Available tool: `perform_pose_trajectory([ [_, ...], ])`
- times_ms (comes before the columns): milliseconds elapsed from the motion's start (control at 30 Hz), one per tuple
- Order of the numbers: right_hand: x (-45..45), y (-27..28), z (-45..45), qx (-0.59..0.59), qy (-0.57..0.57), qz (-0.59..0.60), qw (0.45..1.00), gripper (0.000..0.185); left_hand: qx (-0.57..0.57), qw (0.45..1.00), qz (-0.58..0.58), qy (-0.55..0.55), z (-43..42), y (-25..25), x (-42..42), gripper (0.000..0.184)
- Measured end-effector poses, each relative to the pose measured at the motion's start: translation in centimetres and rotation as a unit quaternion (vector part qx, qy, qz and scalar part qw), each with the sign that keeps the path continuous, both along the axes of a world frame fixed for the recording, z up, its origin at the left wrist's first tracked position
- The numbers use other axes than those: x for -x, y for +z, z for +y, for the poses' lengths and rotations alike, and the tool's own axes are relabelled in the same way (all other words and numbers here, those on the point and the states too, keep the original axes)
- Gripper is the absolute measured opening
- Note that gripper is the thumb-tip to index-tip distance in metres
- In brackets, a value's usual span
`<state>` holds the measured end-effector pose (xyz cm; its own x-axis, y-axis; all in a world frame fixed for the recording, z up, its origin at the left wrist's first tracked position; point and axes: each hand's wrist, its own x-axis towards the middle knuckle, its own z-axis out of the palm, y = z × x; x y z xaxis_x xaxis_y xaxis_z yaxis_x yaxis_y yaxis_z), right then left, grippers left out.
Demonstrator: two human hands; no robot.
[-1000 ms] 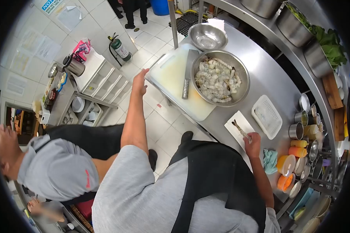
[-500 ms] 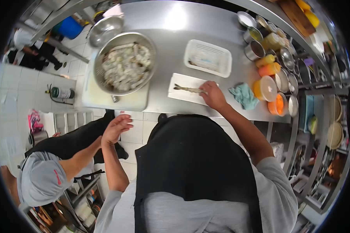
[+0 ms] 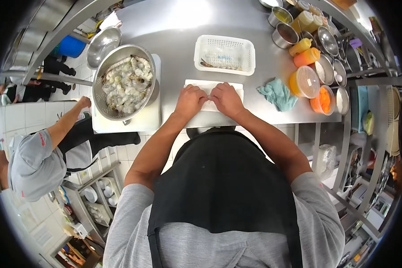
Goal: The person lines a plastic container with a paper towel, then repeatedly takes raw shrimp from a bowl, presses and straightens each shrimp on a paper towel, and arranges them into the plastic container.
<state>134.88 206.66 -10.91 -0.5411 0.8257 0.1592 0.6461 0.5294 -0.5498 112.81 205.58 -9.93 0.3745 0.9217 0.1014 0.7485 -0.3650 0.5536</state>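
Observation:
My left hand (image 3: 191, 101) and my right hand (image 3: 227, 100) meet over a white board (image 3: 211, 107) at the counter's front. Their fingers are closed on the two ends of one shrimp (image 3: 208, 97), which they mostly cover. Behind the board stands a white plastic basket (image 3: 250, 56) with a few shrimp (image 3: 219, 67) lying along its near side. To the left, a metal colander (image 3: 101, 100) full of peeled-looking shrimp (image 3: 127, 85) rests on a large cutting board (image 3: 152, 117).
A green cloth (image 3: 279, 94) lies right of my hands. Beyond it are tubs (image 3: 304, 81), sauce bottles (image 3: 307, 56) and metal pots (image 3: 285, 35). An upright metal bowl (image 3: 103, 47) leans behind the colander. A co-worker in a grey shirt (image 3: 38, 156) is at the left.
My left hand has come from beside the counter onto the board, next to my right hand. Both now grip the shrimp. The co-worker has shifted, with an arm reaching out. The view has moved slightly.

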Motion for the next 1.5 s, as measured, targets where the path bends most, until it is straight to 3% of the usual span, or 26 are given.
perform_pose_trajectory([
  [400, 1.1, 1.0, -1.2, -0.025, -0.053, 0.049, 0.997, 0.018, -0.071, 0.994, -0.077, -0.042, 0.3, -0.8, 2.0, 0.012],
  [767, 2.9, -0.2, -1.1, -0.043, -0.023, -0.019, 0.999, 0.009, -0.104, 0.988, -0.095, -0.065, 0.7, -1.9, 3.0, 0.011],
  [1067, 4.1, 0.9, -0.5, -0.061, 0.013, -0.14, 0.988, 0.011, -0.076, 0.99, -0.013, -0.115, 2.0, -1.6, 2.9, 0.008],
  [1300, 4.8, 1.9, -1.0, -0.076, 0.044, -0.22, 0.972, 0.012, -0.013, 0.978, 0.175, -0.113, 2.6, 0.2, 1.6, 0.007],
  [1367, 3.5, 1.8, -0.9, -0.07, 0.057, -0.155, 0.984, 0.011, 0.016, 0.966, 0.235, -0.108, 2.9, 1.0, 1.2, 0.008],
  [1500, -0.1, 1.0, -1.4, -0.027, 0.001, 0.022, 0.999, 0.015, -0.009, 0.985, 0.163, -0.055, 1.6, 2.2, 1.1, 0.018],
])
